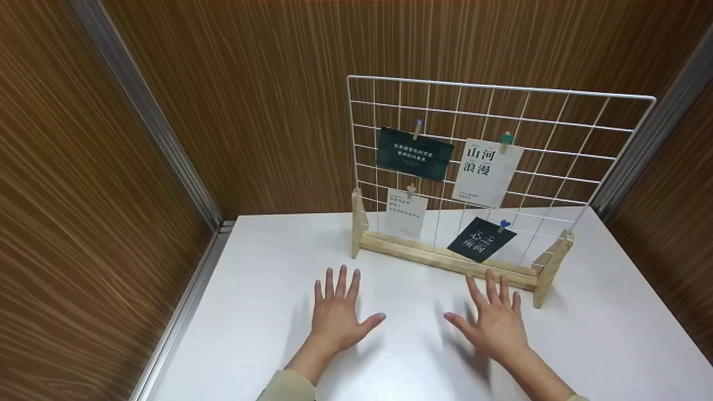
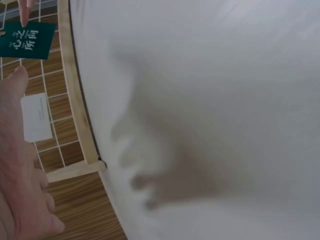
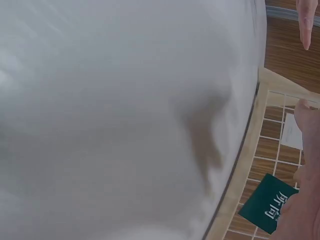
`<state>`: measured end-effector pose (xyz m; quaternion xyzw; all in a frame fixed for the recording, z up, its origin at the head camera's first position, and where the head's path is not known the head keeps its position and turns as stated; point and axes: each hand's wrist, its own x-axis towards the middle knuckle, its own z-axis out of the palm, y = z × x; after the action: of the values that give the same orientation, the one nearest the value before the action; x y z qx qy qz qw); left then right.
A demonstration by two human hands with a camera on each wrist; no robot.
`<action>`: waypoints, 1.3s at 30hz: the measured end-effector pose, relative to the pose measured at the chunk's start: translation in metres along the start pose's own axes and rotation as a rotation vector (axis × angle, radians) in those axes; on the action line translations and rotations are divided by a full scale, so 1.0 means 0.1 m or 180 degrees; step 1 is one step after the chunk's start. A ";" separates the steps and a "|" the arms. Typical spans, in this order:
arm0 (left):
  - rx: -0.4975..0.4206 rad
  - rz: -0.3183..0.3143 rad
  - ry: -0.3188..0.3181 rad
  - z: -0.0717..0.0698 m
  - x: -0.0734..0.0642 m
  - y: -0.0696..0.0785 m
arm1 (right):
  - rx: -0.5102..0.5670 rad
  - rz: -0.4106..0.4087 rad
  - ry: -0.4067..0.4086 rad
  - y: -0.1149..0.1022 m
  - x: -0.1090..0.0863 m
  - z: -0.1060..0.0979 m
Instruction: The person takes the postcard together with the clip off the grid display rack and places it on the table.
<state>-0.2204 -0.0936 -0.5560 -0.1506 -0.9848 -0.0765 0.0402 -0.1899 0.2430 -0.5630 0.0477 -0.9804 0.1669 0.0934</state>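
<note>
In the head view, my left grip [image 1: 337,320] and my right grip [image 1: 496,326] are spread above the white surface [image 1: 250,289], the fingers straight, holding nothing. The wire grid [image 1: 501,87] stands in its wooden base [image 1: 412,253], at one o'clock from my left grip and twelve from my right, whose fingertips overlap the base; whether they touch it, I cannot tell. Around the middle of their group, the clipped cards hang: dark green card [image 1: 415,161] at eleven, large white card [image 1: 484,186] at two, black lettered card [image 1: 482,239] at five, small white card [image 1: 406,220] at eight, its print too tiny for reading. My left sleeve [image 1: 289,387] is cut off.

In the left wrist view, my left grip, at eight o'clock, is cropped by the edge; another fingertip crosses the lettered card at ten.

In the right wrist view, my right grip, at four, partly hides this same card; the shadows are blurred.
</note>
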 end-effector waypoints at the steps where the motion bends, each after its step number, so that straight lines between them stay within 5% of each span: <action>1: 0.0019 0.0012 0.0000 -0.03 0.02 0.00 | 0.0004 0.0021 -0.0009 0.01 0.00 -0.04; 9: 0.0190 0.0125 -0.0008 -0.38 0.31 -0.04 | 0.0080 0.0149 0.0226 0.19 0.00 -0.39; 19: 0.0429 0.0172 -0.0002 -0.88 0.85 -0.08 | -0.0033 0.0371 0.0434 0.48 0.09 -0.85; 31: 0.0452 0.0177 -0.0167 -1.05 1.32 -0.08 | -0.0064 0.0495 0.0397 0.71 0.23 -1.06; 39: 0.0582 0.0079 -0.0327 -1.04 1.57 -0.10 | -0.0092 0.0567 0.0136 0.86 0.43 -1.18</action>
<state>-0.3665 -0.0742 -0.4390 -0.1622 -0.9865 0.0220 0.0042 -0.2233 0.3610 -0.4730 -0.0446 -0.9808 0.1613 0.0999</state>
